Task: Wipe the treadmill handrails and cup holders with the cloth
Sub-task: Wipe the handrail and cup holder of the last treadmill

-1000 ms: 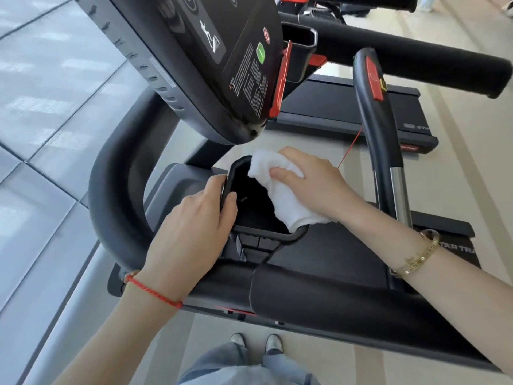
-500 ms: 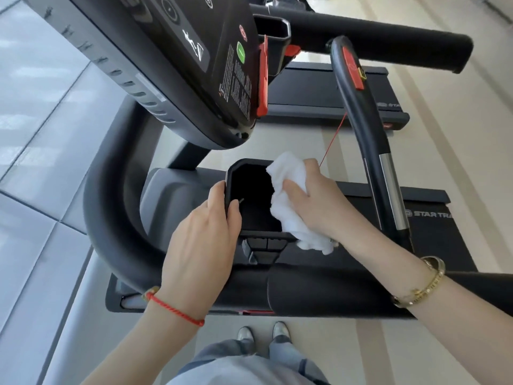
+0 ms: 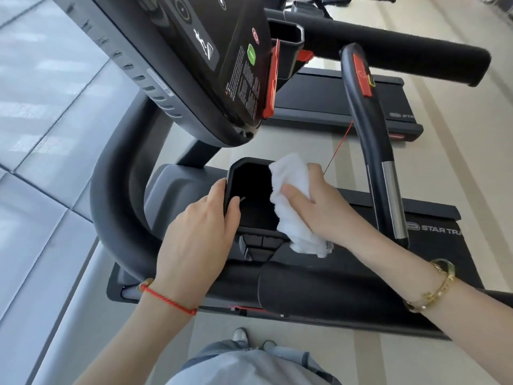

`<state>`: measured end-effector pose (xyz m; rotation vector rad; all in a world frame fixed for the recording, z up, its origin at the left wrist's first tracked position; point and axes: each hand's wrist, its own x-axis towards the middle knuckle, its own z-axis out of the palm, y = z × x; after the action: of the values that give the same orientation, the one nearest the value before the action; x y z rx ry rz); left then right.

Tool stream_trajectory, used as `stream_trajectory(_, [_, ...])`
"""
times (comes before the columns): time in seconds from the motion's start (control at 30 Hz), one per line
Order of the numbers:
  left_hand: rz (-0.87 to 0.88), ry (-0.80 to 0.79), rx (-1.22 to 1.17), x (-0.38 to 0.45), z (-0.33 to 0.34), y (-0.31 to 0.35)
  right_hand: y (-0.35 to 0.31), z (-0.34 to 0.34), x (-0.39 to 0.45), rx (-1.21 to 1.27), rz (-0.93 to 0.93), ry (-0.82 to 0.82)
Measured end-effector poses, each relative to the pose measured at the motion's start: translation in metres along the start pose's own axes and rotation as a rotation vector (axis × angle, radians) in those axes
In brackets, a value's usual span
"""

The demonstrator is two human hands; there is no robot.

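Observation:
A black cup holder (image 3: 249, 165) sits below the treadmill console. My right hand (image 3: 330, 209) presses a white cloth (image 3: 291, 201) against the holder's right wall and rim; the cloth's lower end hangs over the front edge. My left hand (image 3: 200, 240) grips the holder's left rim, thumb over the edge. A thick black handrail (image 3: 319, 298) runs across just below both hands. It curves up on the left as a padded arm (image 3: 116, 195).
The console (image 3: 200, 59) overhangs the cup holder from above. An upright grip bar (image 3: 374, 151) with a red button and a thin red cord stands right of my right hand. A second treadmill's rail (image 3: 388, 48) lies behind. My shoes (image 3: 241, 336) show on the floor below.
My right hand has slid the cloth from inside the holder up along its right rim. My left hand keeps its hold on the left rim. The view has shifted slightly.

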<state>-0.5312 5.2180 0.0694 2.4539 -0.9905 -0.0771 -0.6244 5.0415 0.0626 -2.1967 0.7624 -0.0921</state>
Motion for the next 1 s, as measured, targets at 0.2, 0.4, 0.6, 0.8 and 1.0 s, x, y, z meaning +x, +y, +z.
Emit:
stream_trajectory(0.2, [-0.056,0.081,0.012,-0.004,-0.005,0.002,-0.010,-0.021,0.054,-0.250,-0.346,-0.194])
stream_trajectory(0.4, [-0.115,0.178,-0.014,-0.014,-0.010,-0.003,-0.037,-0.014,0.086,-0.437,-0.615,-0.406])
stream_trajectory(0.6, [-0.201,0.272,-0.015,-0.022,-0.011,-0.010,-0.045,-0.012,0.093,-0.508,-0.728,-0.478])
stream_trajectory(0.8, [-0.223,0.302,0.033,-0.021,-0.010,-0.008,-0.053,-0.004,0.091,-0.660,-1.094,-0.443])
stream_trajectory(1.0, [-0.233,0.312,0.017,-0.020,-0.013,-0.008,-0.056,0.013,0.080,-0.691,-1.437,-0.322])
